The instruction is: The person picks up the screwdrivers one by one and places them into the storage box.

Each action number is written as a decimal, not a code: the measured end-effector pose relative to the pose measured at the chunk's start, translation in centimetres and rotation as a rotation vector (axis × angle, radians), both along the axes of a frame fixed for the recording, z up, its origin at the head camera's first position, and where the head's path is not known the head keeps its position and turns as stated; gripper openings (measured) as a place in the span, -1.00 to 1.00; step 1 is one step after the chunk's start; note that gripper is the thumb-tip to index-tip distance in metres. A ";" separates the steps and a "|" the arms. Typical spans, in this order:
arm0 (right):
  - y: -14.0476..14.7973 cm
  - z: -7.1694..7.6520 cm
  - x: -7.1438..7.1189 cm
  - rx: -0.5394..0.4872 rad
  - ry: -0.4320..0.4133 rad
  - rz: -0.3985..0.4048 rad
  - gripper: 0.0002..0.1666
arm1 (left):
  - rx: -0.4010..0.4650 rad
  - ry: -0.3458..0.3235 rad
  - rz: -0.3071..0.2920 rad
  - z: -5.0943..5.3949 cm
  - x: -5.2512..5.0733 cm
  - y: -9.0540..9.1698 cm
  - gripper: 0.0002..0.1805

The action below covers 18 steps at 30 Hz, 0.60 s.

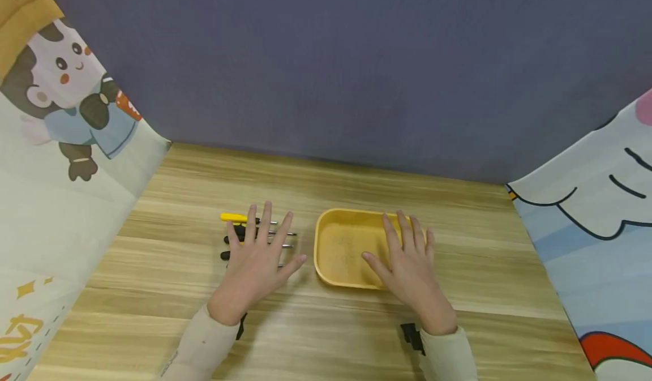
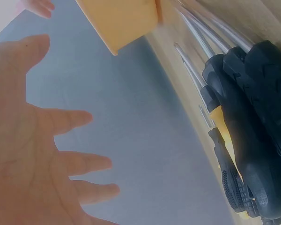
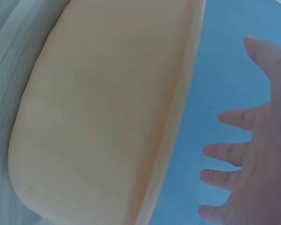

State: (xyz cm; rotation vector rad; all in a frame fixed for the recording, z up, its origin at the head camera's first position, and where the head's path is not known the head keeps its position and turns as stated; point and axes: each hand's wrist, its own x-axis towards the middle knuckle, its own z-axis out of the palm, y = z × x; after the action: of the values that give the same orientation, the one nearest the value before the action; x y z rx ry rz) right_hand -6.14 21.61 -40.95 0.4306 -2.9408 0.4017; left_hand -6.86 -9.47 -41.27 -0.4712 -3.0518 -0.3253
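Dark grey-blue wall behind a wood-grain table. Far left, a white panel printed with a cartoon character. Next, several screwdrivers on the table, handles left, shafts right; black handles, some yellow. Left hand over them, fingers straight and spread, gripping nothing. From the head it hides part of the row; left wrist view gives what that loses: thick black handles close together, a strip of yellow showing among them, the palm apart from them. Just right, a yellow tray on the table. Right hand above its right end, fingers likewise spread, gripping nothing. Head view overlaps hand and tray; right wrist view shows a gap between fingers and rim. Far right, another cartoon panel, white and pale blue.
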 end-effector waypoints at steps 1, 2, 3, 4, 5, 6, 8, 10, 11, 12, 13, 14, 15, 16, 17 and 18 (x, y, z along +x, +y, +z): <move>0.0 0.0 0.0 -0.001 -0.001 0.000 0.03 | -0.003 -0.001 -0.001 0.0 0.0 0.0 -0.03; 0.1 0.0 0.0 -0.003 -0.004 0.002 0.03 | -0.001 0.001 -0.002 0.0 0.0 -0.1 -0.04; 0.1 -0.1 0.0 -0.004 -0.002 0.004 0.03 | 0.001 0.000 -0.004 0.0 0.1 -0.1 -0.05; 0.2 -0.1 0.0 -0.004 -0.002 0.007 0.02 | 0.004 0.000 -0.005 -0.1 0.1 -0.1 -0.06; 0.3 -0.1 0.0 -0.007 -0.003 0.010 0.02 | 0.006 0.002 -0.007 -0.1 0.1 -0.1 -0.08; 0.4 -0.1 0.0 -0.011 -0.004 0.015 0.01 | 0.006 0.003 -0.010 -0.1 0.1 -0.2 -0.10; 0.6 -0.1 0.0 -0.021 -0.005 0.025 -0.02 | 0.006 0.008 -0.012 -0.2 0.1 -0.3 -0.15; 0.9 -0.1 0.0 -0.028 -0.005 0.034 -0.05 | 0.010 0.009 -0.012 -0.3 0.1 -0.5 -0.20; 1.1 -0.1 0.0 -0.035 -0.004 0.038 -0.06 | 0.012 0.013 -0.012 -0.4 0.1 -0.6 -0.22; 1.3 0.0 0.0 -0.039 -0.001 0.043 -0.07 | 0.016 0.016 -0.011 -0.4 0.1 -0.7 -0.23; 1.5 0.0 0.0 -0.043 0.006 0.048 -0.08 | 0.020 0.019 -0.011 -0.5 0.1 -0.8 -0.25; 1.7 0.0 -0.1 -0.046 0.014 0.053 -0.09 | 0.025 0.020 -0.010 -0.5 0.2 -0.9 -0.26; 1.8 -0.1 -0.1 -0.051 0.020 0.057 -0.10 | 0.032 0.023 -0.008 -0.5 0.2 -1.0 -0.27; 2.0 -0.1 -0.1 -0.059 0.027 0.061 -0.11 | 0.036 0.025 -0.007 -0.5 0.2 -1.1 -0.27; 2.3 -0.1 -0.1 -0.064 0.039 0.065 -0.12 | 0.037 0.025 -0.005 -0.5 0.2 -1.2 -0.28; 2.5 -0.2 -0.2 -0.068 0.049 0.068 -0.13 | 0.039 0.023 -0.002 -0.5 0.2 -1.3 -0.28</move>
State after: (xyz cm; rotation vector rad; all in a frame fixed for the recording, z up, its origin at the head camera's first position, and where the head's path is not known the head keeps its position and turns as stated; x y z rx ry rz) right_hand -6.30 24.10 -41.15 0.5243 -2.8620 0.4901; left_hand -6.64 -10.79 -41.81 -0.4728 -3.0167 -0.3761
